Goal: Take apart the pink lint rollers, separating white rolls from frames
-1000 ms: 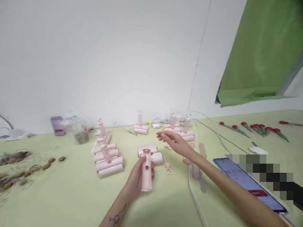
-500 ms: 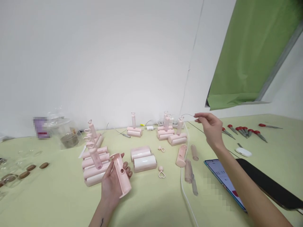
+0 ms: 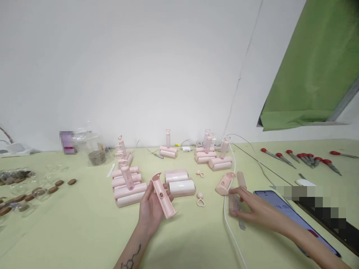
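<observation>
My left hand is closed around a pale pink trough-shaped shell, its hollow side with a small round hole facing up. My right hand is low over the table with thumb and fingers apart, around a clear pinkish tube; contact is unclear. Just beyond its fingertips lies another pink shell, beside a second tube. A grey-handled tool lies partly hidden under the hand. Two pink heart-ended stoppers lie between my hands.
Assembled pink rollers with upright handles stand at left, more at the back. Two white-and-pink rollers lie in the middle. A white cable crosses the table. At right are a phone and red-ended tools; corks lie left.
My right hand has let go of a thin cable and come down to the tubes; the cable now droops onto the table. My left hand still holds the shell, tilted somewhat more. The view has shifted left.
</observation>
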Demonstrator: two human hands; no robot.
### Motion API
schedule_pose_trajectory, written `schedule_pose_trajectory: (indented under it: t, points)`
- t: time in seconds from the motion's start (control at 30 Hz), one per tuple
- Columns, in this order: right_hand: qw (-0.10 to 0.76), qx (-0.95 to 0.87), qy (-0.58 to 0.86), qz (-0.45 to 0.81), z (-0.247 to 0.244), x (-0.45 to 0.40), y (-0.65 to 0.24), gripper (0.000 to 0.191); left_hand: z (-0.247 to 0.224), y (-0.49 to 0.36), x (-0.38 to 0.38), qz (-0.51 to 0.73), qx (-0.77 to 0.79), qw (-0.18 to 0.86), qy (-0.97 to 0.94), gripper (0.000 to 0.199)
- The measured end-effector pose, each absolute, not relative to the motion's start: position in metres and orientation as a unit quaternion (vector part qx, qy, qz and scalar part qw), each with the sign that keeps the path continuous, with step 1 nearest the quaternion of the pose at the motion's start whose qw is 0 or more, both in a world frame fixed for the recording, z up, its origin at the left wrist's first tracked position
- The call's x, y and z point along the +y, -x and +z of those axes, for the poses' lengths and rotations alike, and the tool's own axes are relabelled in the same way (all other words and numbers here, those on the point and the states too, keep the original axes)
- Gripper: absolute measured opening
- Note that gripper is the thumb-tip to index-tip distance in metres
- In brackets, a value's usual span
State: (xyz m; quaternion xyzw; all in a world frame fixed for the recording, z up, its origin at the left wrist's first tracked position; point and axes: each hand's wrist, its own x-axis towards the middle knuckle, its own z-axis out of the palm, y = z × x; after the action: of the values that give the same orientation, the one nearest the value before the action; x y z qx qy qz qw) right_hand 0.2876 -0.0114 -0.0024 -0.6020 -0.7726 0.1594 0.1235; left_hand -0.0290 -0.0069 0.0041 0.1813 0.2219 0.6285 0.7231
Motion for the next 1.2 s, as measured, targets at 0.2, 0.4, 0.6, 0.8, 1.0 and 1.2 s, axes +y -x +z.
schedule_pose_trajectory:
  t: [0.2,0.4,0.6,0.8,1.0,1.2]
  points:
    - [0.178,-0.759,0.589,0.214,-0.001,-0.008,-0.287,0.049,0.001,0.035,-0.005,0.630,0.189,0.732,-0.180,0.034]
    - [0.278,-0.764,0.568,0.129,0.010,0.015,-0.277,0.029,0.001,0.039,-0.003,0.631,0.147,0.747,-0.150,0.029]
    - [0.260,-0.820,0.478,0.179,0.017,0.032,-0.240,0.023,0.005,0.039,-0.006,0.624,0.143,0.759,-0.118,0.019]
    - [0.344,-0.770,0.508,0.176,0.017,0.040,-0.237,0.022,0.006,0.038,-0.008,0.617,0.157,0.764,-0.105,0.019]
    - [0.465,-0.653,0.577,0.156,0.013,0.035,-0.275,0.024,0.009,0.038,-0.011,0.612,0.157,0.769,-0.100,0.019]
    - [0.495,-0.603,0.611,0.137,0.021,0.022,-0.304,0.022,0.009,0.044,-0.010,0.600,0.132,0.786,-0.072,0.015]
